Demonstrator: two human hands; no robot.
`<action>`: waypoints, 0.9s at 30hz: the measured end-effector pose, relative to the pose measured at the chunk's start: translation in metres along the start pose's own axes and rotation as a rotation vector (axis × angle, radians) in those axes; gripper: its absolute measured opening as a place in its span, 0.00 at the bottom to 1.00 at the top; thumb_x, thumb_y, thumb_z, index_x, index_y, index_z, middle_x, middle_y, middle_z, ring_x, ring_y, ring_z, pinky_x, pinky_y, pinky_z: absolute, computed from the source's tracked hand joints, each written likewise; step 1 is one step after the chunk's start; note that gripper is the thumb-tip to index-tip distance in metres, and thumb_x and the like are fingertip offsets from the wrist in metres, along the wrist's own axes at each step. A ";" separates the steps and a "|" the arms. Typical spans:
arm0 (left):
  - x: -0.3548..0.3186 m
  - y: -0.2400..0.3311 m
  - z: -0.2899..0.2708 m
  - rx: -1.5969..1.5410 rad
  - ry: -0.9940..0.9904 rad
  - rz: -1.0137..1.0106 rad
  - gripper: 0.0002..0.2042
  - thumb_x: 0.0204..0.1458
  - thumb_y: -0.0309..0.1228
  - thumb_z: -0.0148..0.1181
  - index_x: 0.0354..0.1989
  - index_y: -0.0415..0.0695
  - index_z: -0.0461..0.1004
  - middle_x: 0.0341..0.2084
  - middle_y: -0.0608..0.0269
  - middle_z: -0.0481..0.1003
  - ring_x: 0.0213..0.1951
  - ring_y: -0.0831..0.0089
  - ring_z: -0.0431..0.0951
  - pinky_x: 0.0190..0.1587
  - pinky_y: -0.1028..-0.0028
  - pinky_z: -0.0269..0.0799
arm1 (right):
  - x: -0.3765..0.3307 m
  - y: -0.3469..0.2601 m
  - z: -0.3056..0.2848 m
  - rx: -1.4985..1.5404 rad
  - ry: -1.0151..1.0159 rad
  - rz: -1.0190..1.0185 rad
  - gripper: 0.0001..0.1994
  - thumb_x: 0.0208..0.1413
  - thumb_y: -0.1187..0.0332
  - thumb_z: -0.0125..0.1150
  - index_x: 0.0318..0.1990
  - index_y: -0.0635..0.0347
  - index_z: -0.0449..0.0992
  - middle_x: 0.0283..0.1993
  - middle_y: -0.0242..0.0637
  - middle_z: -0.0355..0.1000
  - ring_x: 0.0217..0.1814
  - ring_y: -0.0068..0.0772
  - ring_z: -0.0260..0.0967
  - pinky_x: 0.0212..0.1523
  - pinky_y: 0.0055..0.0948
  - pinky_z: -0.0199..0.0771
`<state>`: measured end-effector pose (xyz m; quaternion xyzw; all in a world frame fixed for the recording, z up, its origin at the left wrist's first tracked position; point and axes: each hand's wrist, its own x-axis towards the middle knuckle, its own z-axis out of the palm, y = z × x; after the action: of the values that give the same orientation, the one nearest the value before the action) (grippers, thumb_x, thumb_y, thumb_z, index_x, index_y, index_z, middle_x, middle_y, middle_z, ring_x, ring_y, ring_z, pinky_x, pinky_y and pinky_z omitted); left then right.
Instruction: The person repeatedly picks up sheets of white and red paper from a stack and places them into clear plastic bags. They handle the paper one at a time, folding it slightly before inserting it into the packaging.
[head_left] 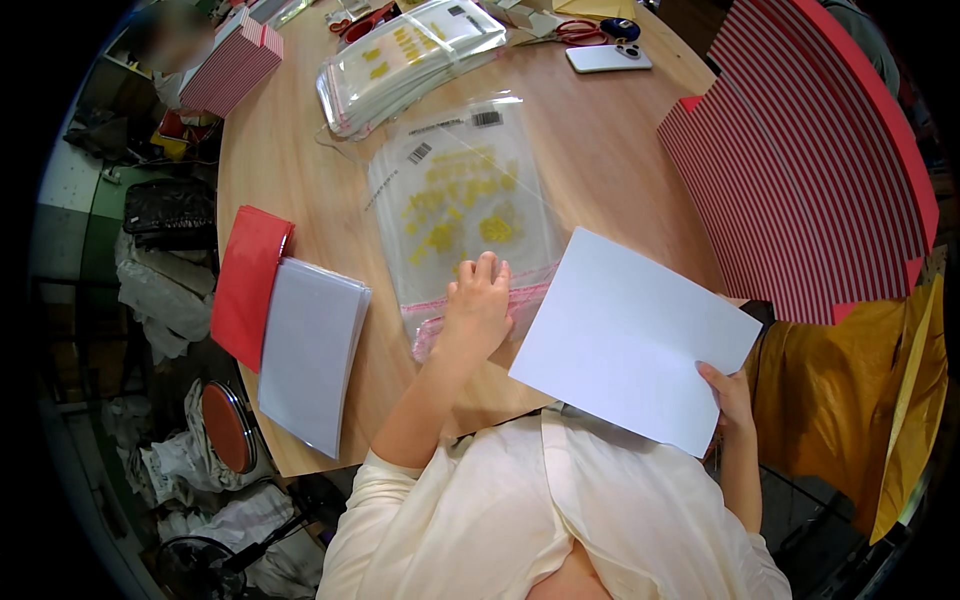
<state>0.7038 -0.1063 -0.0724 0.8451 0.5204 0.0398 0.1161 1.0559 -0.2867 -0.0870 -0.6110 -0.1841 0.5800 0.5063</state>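
Note:
My right hand (730, 396) grips the lower right edge of a plain white sheet (635, 345), thumb on top. The sheet is held tilted over the table's near edge, and the fingers beneath it are hidden. My left hand (480, 308) lies on the lower part of a pile of clear plastic bags (465, 190), fingers stretched forward and slightly apart. These bags carry a yellow print, black barcodes and a pink strip along the near end. That near end is crumpled beside my left wrist.
Leftward lie a stack of white sheets in clear sleeves (312, 350) and a red packet (248, 285). Behind are bundled plastic bags (410, 60), a white phone (608, 58) and red-handled scissors (580, 33). Red-striped stacks stand at right (810, 150) and far left (232, 68). A round stool (228, 426) stands below.

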 end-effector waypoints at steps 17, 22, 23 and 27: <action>-0.024 -0.024 0.030 -0.154 0.498 -0.045 0.13 0.45 0.18 0.60 0.41 0.40 0.79 0.38 0.58 0.75 0.42 0.61 0.75 0.44 0.67 0.74 | 0.004 0.008 0.005 0.060 0.025 0.101 0.25 0.49 0.72 0.69 0.54 0.68 0.68 0.46 0.39 0.73 0.41 0.29 0.73 0.38 0.25 0.77; -0.028 -0.019 0.020 -0.172 0.620 -0.046 0.08 0.46 0.21 0.64 0.36 0.41 0.81 0.35 0.60 0.76 0.38 0.63 0.76 0.40 0.67 0.74 | 0.010 0.003 0.010 0.119 -0.053 0.206 0.23 0.49 0.73 0.68 0.53 0.65 0.70 0.45 0.38 0.73 0.39 0.27 0.74 0.33 0.23 0.77; -0.029 -0.018 0.017 -0.160 0.626 -0.032 0.08 0.45 0.21 0.65 0.36 0.41 0.81 0.34 0.61 0.76 0.37 0.64 0.75 0.38 0.68 0.73 | 0.011 0.003 0.012 0.118 -0.067 0.195 0.22 0.50 0.73 0.68 0.53 0.65 0.70 0.45 0.38 0.73 0.39 0.27 0.74 0.33 0.23 0.77; -0.039 -0.015 0.016 -0.132 0.652 -0.005 0.09 0.45 0.25 0.67 0.36 0.44 0.81 0.33 0.64 0.72 0.31 0.67 0.72 0.33 0.68 0.70 | 0.017 0.000 0.024 0.119 -0.102 0.136 0.21 0.51 0.73 0.67 0.53 0.64 0.71 0.44 0.37 0.73 0.38 0.26 0.74 0.32 0.23 0.77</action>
<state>0.6765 -0.1369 -0.0898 0.7772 0.5285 0.3416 -0.0020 1.0388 -0.2627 -0.0916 -0.5607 -0.1329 0.6534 0.4910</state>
